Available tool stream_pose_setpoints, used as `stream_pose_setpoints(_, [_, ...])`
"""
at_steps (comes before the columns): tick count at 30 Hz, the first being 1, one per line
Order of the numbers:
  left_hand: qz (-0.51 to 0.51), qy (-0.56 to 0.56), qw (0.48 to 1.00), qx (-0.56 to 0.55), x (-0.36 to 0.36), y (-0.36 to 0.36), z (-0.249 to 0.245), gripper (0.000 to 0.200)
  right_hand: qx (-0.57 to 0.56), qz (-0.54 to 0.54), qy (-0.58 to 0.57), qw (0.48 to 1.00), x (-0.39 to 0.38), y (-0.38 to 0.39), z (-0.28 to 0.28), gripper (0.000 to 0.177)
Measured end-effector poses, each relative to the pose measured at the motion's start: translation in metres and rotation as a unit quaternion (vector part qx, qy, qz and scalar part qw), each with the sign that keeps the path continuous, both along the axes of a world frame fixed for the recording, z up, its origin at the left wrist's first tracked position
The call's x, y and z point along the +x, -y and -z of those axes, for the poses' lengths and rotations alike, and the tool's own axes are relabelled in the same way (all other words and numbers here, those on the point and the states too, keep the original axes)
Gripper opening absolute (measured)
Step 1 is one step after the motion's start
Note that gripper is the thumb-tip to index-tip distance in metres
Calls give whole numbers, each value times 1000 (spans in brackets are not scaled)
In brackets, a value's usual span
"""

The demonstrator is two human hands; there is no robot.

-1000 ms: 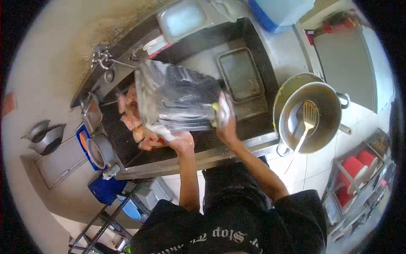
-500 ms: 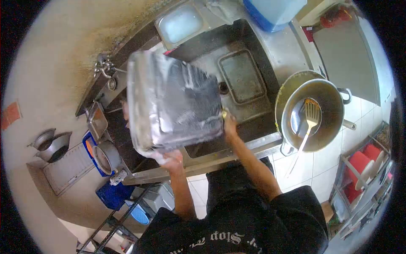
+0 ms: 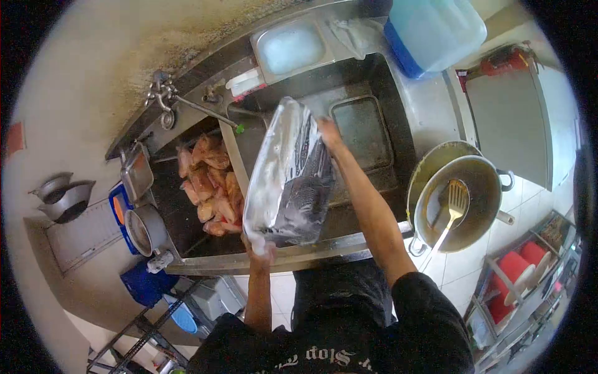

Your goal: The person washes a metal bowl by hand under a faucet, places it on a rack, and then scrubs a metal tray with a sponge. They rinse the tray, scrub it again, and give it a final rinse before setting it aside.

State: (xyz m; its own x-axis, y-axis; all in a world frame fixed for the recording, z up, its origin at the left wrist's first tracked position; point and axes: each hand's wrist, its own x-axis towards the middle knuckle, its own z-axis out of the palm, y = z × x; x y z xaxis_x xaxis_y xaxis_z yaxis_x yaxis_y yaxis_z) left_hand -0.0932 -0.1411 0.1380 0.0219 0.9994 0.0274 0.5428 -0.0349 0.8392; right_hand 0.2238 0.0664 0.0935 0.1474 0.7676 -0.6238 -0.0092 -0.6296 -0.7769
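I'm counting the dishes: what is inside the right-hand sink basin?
A rectangular metal tray lies in the sink basin. The soapy metal container and right arm cover part of its floor; anything beneath them cannot be seen.

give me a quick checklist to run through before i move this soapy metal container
1. Left hand holding the soapy rectangular metal container: ok, at its near corner.
2. Right hand gripping firmly: cannot tell; it is at the right side, fingers partly hidden.
3. Container free of suds: not ok, white foam streaks it.
4. Pinkish-brown meat pieces clear of foam: cannot tell; they lie close by, left of the container.
5. Dark metal right-hand basin clear: not ok, a shallow rectangular metal tray lies in it.
6. Slim metal spout with a green tip running: cannot tell, no clear stream shows.
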Motion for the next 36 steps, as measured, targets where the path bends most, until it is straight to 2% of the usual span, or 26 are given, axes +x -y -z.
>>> stream_pose_setpoints(2, [-38, 176, 977, -112, -15, 6, 26, 58, -24, 145, -128, 981, -9, -27, -25, 40])
stream_pose_setpoints(3, [-35, 176, 977, -113, 10, -16, 3, 58, -24, 147, -128, 981, -7, -32, -47, 40])
stream_pose_setpoints(5, [-208, 458, 863, -42, 86, -65, -71, 51, 174, 102, -4, 979, -12, -25, -89, 24])
stream_pose_setpoints(7, [-238, 502, 825, -103, 85, -70, -75, 50, 353, 175, 48, 918, -42, -21, -87, 27])
stream_pose_setpoints(8, [-265, 541, 781, -166, 86, -72, -74, 49, 484, 114, 185, 848, -52, -22, -78, 33])
stream_pose_setpoints(9, [-220, 492, 833, -122, 96, -80, -71, 54, 544, 57, 128, 827, -62, -18, -86, 22])
stream_pose_setpoints(10, [-220, 492, 833, -127, 100, -85, -72, 54, 540, 58, 131, 830, -62, -18, -80, 22])
stream_pose_setpoints(12, [-185, 529, 810, -171, 103, -98, -78, 56, 571, -109, 125, 804, -68, -18, -63, 22])
stream_pose_setpoints(13, [-249, 552, 773, -190, 99, -104, -67, 56, 570, -110, 123, 805, -70, -14, -49, 22])
stream_pose_setpoints(16, [-239, 558, 760, -231, 96, -120, -50, 56, 371, -129, 8, 919, -70, 10, -19, 25])
stream_pose_setpoints(17, [-223, 514, 795, -231, 97, -128, -43, 50, 497, -124, 40, 858, -79, 20, -17, 27])
stream_pose_setpoints(18, [-208, 468, 827, -232, 97, -137, -35, 45, 489, -130, 38, 862, -79, 29, -7, 27])
stream_pose_setpoints(20, [-196, 562, 750, -288, 93, -147, 2, 48, 477, -92, 111, 867, -69, 49, 23, 29])
stream_pose_setpoints(21, [-199, 566, 747, -286, 90, -154, 29, 48, 441, -67, 204, 871, -52, 47, 30, 30])
stream_pose_setpoints(22, [-239, 548, 740, -308, 85, -161, 59, 46, 266, -61, 281, 920, -46, 62, 55, 28])
stream_pose_setpoints(24, [-281, 531, 728, -332, 82, -179, 98, 45, 159, -196, 257, 933, -31, 84, 49, 29])
stream_pose_setpoints(25, [-273, 534, 719, -353, 83, -189, 112, 45, 156, -201, 261, 931, -29, 100, 55, 29])
stream_pose_setpoints(27, [-229, 557, 702, -380, 84, -210, 147, 44, 215, -334, 256, 881, -28, 146, 97, 24])
stream_pose_setpoints(28, [-194, 575, 696, -385, 77, -218, 166, 44, 209, -288, 182, 917, -33, 181, 144, 25])
stream_pose_setpoints(29, [-110, 562, 728, -378, 61, -220, 180, 41, 50, -207, -17, 977, -30, 187, 137, 27])
stream_pose_setpoints(30, [-151, 496, 751, -409, 57, -232, 194, 36, -114, -105, -215, 964, -31, 192, 128, 30])
stream_pose_setpoints(32, [-183, 378, 836, -353, 58, -238, 199, 35, -100, -124, -159, 974, -35, 201, 127, 32])
stream_pose_setpoints(33, [-185, 377, 835, -355, 58, -245, 207, 35, -80, -144, -102, 981, -36, 204, 126, 34])
stream_pose_setpoints(34, [-161, 227, 927, -251, 59, -252, 218, 37, -82, -143, -103, 981, -37, 212, 133, 34])
stream_pose_setpoints(35, [-128, 68, 980, -137, 64, -256, 228, 40, -22, -134, -42, 990, -35, 217, 140, 33])
stream_pose_setpoints(36, [-126, 69, 979, -141, 72, -253, 235, 40, 37, -125, 20, 991, -32, 225, 150, 33])
